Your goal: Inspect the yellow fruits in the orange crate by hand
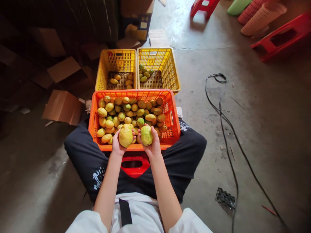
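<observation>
My left hand [117,144] is closed around a plump yellow fruit [125,136], possibly a lemon or quince. Close beside it, my right hand [155,145] grips a smaller yellow-green fruit [146,136] of the same sort. Both hands are held over the near side of an orange plastic crate [133,148], which stands between my knees. Many oval fruits [130,114], yellow to green, lie in that crate. Beyond it are two yellow crates: the left one [99,72] has several yellow fruits at its bottom, and the right one [177,72] has a small heap of greener fruits [145,73].
A red stool [136,173] shows under the orange crate's near edge. Cardboard boxes [63,106] lie on the left. Black cable [229,123] runs along the floor on the right, near a dark crumpled piece [225,198]. Red stools [284,37] and baskets [263,19] stand far right.
</observation>
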Demonstrator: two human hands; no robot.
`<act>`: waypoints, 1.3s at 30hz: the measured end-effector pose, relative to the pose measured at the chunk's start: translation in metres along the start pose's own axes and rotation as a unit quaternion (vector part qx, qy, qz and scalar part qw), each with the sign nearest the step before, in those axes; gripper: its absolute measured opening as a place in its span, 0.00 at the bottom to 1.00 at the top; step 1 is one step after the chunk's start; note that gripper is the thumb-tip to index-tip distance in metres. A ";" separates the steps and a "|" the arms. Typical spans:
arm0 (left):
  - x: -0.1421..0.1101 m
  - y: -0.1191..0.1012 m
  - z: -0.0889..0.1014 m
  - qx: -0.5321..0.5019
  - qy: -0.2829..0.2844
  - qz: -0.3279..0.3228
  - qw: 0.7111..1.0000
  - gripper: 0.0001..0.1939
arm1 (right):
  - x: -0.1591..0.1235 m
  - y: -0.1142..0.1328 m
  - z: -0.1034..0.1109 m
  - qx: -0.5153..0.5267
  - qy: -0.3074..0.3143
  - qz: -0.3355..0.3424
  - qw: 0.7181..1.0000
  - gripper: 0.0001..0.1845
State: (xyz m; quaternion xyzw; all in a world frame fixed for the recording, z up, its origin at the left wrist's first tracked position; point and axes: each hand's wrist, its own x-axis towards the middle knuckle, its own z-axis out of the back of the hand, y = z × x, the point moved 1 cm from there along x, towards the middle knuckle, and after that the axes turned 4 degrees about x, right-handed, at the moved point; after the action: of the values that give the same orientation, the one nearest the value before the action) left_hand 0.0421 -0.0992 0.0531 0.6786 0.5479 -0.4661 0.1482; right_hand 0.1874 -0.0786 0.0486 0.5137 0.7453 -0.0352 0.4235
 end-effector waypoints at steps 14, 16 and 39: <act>-0.007 0.005 0.000 0.077 0.005 0.018 0.997 0.18 | 0.017 -0.012 0.015 -0.072 -0.057 0.046 0.995 0.19; -0.009 0.006 -0.001 0.073 0.024 0.013 0.997 0.19 | 0.018 -0.014 0.016 -0.071 -0.050 0.035 0.996 0.20; -0.028 -0.003 -0.004 0.098 0.001 -0.066 0.993 0.15 | -0.006 -0.002 -0.001 -0.074 0.040 0.072 0.994 0.27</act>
State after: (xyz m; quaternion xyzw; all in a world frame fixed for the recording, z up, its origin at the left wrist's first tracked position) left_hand 0.0420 -0.1127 0.0784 0.6524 0.5438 -0.5255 0.0493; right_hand 0.1858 -0.0833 0.0529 0.5346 0.7233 0.0714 0.4312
